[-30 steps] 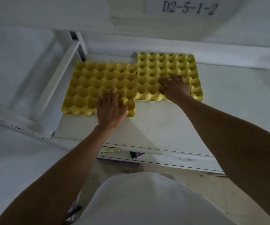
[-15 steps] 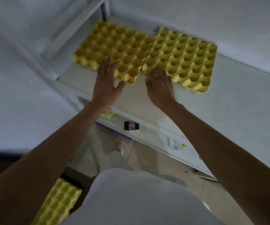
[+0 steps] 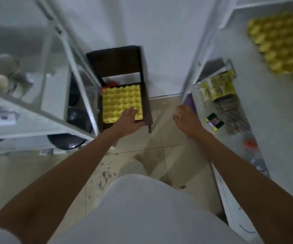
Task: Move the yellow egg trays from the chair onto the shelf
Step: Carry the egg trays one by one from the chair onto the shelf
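Note:
A yellow egg tray (image 3: pixel 121 101) lies on the seat of a dark wooden chair (image 3: pixel 115 62) in the aisle ahead. My left hand (image 3: pixel 127 120) hovers with spread fingers over the tray's near right corner; I cannot tell if it touches. My right hand (image 3: pixel 186 118) is open in the air above the floor, right of the chair and apart from it. More yellow egg trays (image 3: pixel 281 44) lie on the white shelf (image 3: pixel 258 106) at the upper right, blurred.
A white rack (image 3: pixel 36 113) on the left holds round pale objects (image 3: pixel 1 73) and dark pans (image 3: pixel 78 115). The right shelf's lower level carries yellow-green packets (image 3: pixel 219 87) and small items. Beige floor tiles (image 3: pixel 159 147) run between the racks.
The view swung from the shelf down to the aisle and chair. Both hands left the two trays on the shelf; my left hand now reaches over the tray on the chair.

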